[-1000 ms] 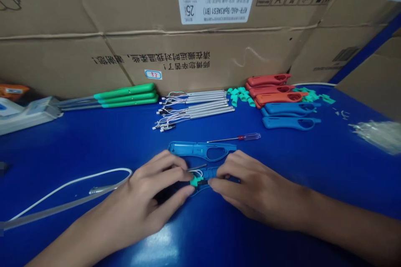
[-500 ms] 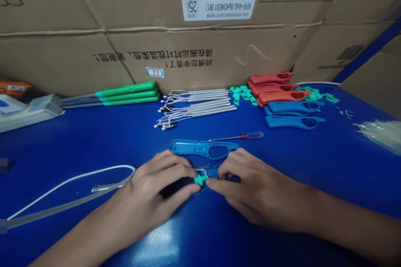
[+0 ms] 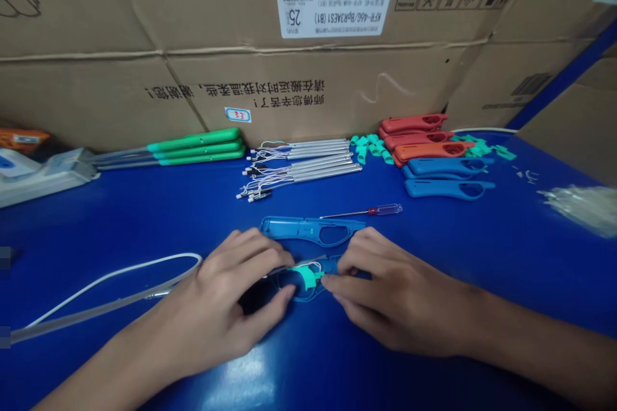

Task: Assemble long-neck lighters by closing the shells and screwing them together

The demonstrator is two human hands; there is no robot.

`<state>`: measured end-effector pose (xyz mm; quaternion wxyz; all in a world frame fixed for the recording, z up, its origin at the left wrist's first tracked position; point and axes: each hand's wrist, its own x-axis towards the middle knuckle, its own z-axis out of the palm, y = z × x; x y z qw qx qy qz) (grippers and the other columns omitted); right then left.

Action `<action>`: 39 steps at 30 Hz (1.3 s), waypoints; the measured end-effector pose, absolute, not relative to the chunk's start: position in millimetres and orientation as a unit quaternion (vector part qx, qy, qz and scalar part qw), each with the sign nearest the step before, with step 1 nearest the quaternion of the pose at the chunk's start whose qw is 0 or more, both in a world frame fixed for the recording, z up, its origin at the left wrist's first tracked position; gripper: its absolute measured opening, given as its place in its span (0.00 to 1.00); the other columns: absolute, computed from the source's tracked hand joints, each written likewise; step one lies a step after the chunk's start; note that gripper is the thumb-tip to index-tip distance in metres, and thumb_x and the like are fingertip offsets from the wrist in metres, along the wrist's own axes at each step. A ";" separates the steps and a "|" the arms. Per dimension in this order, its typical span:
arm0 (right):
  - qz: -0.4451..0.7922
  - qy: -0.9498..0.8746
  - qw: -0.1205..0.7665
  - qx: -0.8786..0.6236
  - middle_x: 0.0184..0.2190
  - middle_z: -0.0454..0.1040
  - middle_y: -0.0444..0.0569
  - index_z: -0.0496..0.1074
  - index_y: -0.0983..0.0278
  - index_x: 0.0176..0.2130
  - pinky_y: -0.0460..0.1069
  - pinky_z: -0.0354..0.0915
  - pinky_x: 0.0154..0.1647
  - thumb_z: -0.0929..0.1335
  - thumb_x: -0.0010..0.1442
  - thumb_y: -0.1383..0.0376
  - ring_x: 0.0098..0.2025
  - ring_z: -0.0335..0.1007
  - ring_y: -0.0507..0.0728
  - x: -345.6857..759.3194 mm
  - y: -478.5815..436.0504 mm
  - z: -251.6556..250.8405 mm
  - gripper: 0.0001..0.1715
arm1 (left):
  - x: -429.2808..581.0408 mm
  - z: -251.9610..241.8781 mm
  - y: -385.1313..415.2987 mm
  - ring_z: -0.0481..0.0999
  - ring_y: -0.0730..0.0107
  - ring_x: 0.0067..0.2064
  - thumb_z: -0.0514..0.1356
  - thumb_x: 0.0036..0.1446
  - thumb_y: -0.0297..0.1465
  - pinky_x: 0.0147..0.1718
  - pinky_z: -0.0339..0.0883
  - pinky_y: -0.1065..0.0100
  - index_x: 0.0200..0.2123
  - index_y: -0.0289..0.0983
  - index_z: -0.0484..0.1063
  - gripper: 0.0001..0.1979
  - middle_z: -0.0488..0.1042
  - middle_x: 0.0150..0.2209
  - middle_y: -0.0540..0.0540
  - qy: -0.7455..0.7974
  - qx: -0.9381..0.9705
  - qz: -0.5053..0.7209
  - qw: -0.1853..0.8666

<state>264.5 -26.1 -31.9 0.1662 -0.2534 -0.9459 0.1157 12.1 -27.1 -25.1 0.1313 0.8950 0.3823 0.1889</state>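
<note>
Both my hands work low at the middle of the blue table. My left hand [image 3: 226, 295] grips a blue plastic lighter-shaped shell [image 3: 304, 290], with thin wires and a metal rod lying along it. My right hand [image 3: 393, 298] pinches a green plastic clip [image 3: 308, 278] on that shell with thumb and forefinger. The fingers hide much of the shell. Just beyond my hands lies a second blue shell half [image 3: 312, 231], untouched. Past it rests a small screwdriver with a red and clear handle [image 3: 371, 210].
Rows of green-handled rods [image 3: 195, 144], wired metal tubes [image 3: 301, 164], loose green clips [image 3: 369, 149], red-orange shells [image 3: 419, 135] and blue shells [image 3: 448, 176] line the far edge against a cardboard box [image 3: 289, 77]. A white cable with clear tubing [image 3: 116, 295] lies left.
The blue shell in my hands has turned, showing more of its looped opening. My left hand has shifted slightly left, and the white cable's metal end is now partly hidden behind it.
</note>
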 end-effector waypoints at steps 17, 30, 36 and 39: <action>0.156 -0.925 0.199 -0.283 0.36 0.71 0.52 0.63 0.72 0.57 0.53 0.65 0.45 0.64 0.64 0.66 0.39 0.64 0.56 264.2 -28.2 -33.8 0.22 | 14.9 -25.1 -27.5 0.75 0.68 0.42 0.54 0.62 0.22 0.42 0.73 0.69 0.45 0.35 0.73 0.11 0.76 0.38 0.44 0.319 0.905 0.220 0.175; 0.174 -0.927 0.180 -0.278 0.46 0.67 0.55 0.71 0.66 0.47 0.55 0.63 0.49 0.63 0.66 0.66 0.46 0.61 0.58 263.7 -28.0 -29.2 0.12 | 19.3 -24.3 -29.4 0.74 0.70 0.42 0.56 0.61 0.23 0.41 0.72 0.70 0.43 0.35 0.73 0.09 0.76 0.38 0.46 0.325 0.896 0.236 0.189; 0.214 -0.915 0.170 -0.297 0.44 0.70 0.54 0.68 0.67 0.51 0.55 0.64 0.49 0.63 0.66 0.66 0.46 0.62 0.57 261.2 -26.4 -27.9 0.14 | 18.8 -23.8 -29.4 0.74 0.69 0.41 0.55 0.61 0.22 0.40 0.72 0.68 0.42 0.35 0.72 0.09 0.75 0.38 0.45 0.325 0.894 0.242 0.191; 0.220 -0.914 0.158 -0.301 0.44 0.69 0.53 0.68 0.66 0.52 0.54 0.64 0.49 0.62 0.67 0.66 0.47 0.62 0.57 261.1 -26.3 -26.3 0.15 | 19.2 -22.0 -29.7 0.74 0.69 0.40 0.54 0.62 0.22 0.39 0.71 0.68 0.42 0.36 0.72 0.09 0.75 0.38 0.45 0.331 0.889 0.240 0.205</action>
